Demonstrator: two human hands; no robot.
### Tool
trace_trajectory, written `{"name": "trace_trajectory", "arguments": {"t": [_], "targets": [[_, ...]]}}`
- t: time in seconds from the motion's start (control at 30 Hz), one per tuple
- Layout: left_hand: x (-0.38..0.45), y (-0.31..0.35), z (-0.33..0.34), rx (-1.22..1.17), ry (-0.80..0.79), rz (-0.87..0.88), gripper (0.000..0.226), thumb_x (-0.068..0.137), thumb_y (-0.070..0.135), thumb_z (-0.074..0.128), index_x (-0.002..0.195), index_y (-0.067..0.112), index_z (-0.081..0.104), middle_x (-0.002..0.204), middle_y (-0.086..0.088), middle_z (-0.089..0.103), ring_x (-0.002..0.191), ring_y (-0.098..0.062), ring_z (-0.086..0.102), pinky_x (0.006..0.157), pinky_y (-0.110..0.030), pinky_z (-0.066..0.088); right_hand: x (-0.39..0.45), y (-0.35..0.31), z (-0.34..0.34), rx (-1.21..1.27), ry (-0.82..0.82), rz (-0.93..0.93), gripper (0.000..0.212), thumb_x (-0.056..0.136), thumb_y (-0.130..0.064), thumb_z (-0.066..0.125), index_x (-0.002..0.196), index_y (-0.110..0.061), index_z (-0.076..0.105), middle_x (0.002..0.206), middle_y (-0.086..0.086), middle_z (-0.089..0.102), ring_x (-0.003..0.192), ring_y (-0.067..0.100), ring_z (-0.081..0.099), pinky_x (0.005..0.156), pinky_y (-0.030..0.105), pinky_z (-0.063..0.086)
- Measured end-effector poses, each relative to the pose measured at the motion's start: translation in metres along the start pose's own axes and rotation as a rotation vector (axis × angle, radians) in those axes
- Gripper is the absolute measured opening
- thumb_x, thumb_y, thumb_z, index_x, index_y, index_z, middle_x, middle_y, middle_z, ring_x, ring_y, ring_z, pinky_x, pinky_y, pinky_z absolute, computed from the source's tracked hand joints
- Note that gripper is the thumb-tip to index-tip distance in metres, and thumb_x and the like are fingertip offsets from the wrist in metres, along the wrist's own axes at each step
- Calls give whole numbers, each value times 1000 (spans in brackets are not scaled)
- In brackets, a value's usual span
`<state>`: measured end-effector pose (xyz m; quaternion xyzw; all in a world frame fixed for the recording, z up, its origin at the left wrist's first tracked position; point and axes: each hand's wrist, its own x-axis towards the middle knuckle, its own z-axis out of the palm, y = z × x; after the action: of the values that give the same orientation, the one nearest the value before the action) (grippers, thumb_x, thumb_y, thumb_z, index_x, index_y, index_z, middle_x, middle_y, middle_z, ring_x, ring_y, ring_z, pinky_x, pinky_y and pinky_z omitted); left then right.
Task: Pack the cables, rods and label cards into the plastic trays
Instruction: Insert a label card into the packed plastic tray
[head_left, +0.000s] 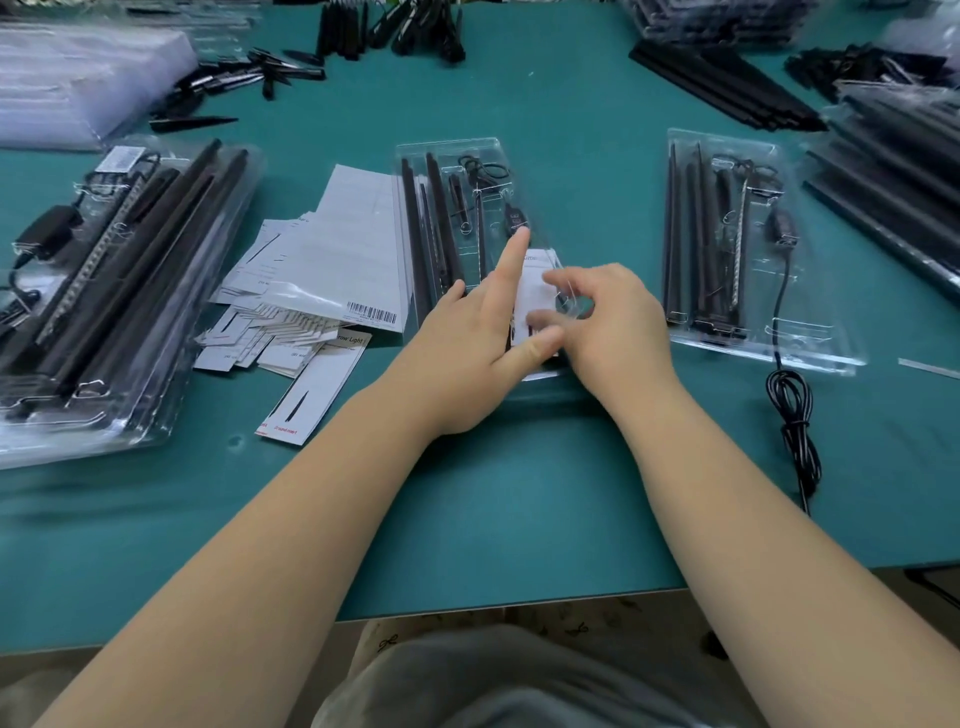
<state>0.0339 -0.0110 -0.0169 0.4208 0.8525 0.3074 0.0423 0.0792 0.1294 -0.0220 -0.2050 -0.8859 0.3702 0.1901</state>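
While I seat the label card (537, 291) in the middle tray (467, 150) | left hand (467, 343) flat beside it, index straight, steadying | right hand (608, 317) pinches card edge to guide it.

We see a matt teal surface (519, 493). The middle tray (457, 150) is clear, glossy plastic, catching glare. Its rods (415, 218) look matt black. The label cards (291, 312) are smooth white paper, and the loose cable (792, 410) is shiny black.

A single head-worn camera looks forward and down (wide-angle, close) over the green table (519, 493).
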Motion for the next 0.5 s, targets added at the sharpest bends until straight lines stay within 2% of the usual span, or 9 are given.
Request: {"name": "trace_trajectory", "arguments": {"t": [0.1, 0.17, 0.2, 0.27, 0.33, 0.37, 0.4, 0.47, 0.5], "targets": [[0, 0, -1, -5, 10, 14, 75, 98, 44, 38, 152, 22, -9, 149, -6, 40, 137, -10, 28, 118, -31, 6, 3, 1, -2, -39, -146, -50, 39, 90, -25, 61, 130, -25, 58, 138, 0, 48, 125, 25, 41, 104, 39, 35], [-1, 0, -1, -10, 21, 19, 76, 98, 45, 38, 152, 21, -8, 153, -2, 33, 139, -9, 25, 118, -31, 6, 7, -2, -5, -155, -267, -79, 39, 94, -26, 50, 132, -31, 51, 144, 2, 42, 137, 27, 30, 110, 42, 28], [-1, 0, -1, -10, 25, 19, 76, 97, 46, 38, 152, 21, -7, 154, -1, 31, 139, -8, 24, 118, -31, 6, 10, -3, -8, -275, -321, -131, 35, 94, -27, 47, 129, -33, 51, 143, -4, 42, 140, 25, 24, 110, 41, 25], [-1, 0, -1, -4, 23, 13, 76, 96, 48, 38, 153, 20, -5, 155, 1, 28, 138, -5, 21, 117, -29, 5, 16, -6, -16, -377, -403, -204, 30, 94, -31, 46, 123, -38, 50, 119, -17, 54, 135, 20, 30, 102, 39, 28], [-1, 0, 0, 11, 18, 3, 74, 96, 50, 36, 153, 20, 1, 156, 2, 28, 139, -6, 21, 116, -28, 4, 17, -7, -22, -337, -437, -186, 30, 94, -33, 46, 122, -43, 50, 86, -22, 45, 113, 20, 41, 88, 35, 32], [0, 0, 0, 29, 19, 6, 72, 96, 51, 36, 153, 19, 7, 155, 2, 29, 140, -9, 23, 117, -30, 4, 18, -5, -23, -324, -432, -186, 31, 94, -34, 45, 122, -43, 50, 83, -21, 43, 106, 18, 39, 84, 33, 30], [0, 0, 0, 51, 21, 15, 68, 96, 51, 36, 151, 18, 15, 154, 2, 31, 140, -12, 26, 118, -33, 5, 20, -3, -22, -345, -421, -205, 31, 93, -34, 44, 122, -41, 50, 88, -20, 47, 108, 17, 37, 85, 33, 30], [1, 1, 0, 84, 18, 23, 67, 93, 54, 35, 148, 17, 24, 153, 0, 31, 141, -13, 25, 118, -37, 6, 22, 3, -16, -462, -380, -292, 35, 95, -35, 41, 130, -35, 45, 123, -12, 54, 129, 22, 28, 99, 36, 27], [1, 1, 0, 91, 15, 21, 70, 92, 56, 35, 148, 16, 24, 155, -1, 29, 143, -13, 21, 118, -37, 6, 23, 7, -13, -516, -372, -330, 43, 96, -35, 40, 139, -33, 37, 143, -11, 42, 138, 23, 19, 108, 38, 21]]}}
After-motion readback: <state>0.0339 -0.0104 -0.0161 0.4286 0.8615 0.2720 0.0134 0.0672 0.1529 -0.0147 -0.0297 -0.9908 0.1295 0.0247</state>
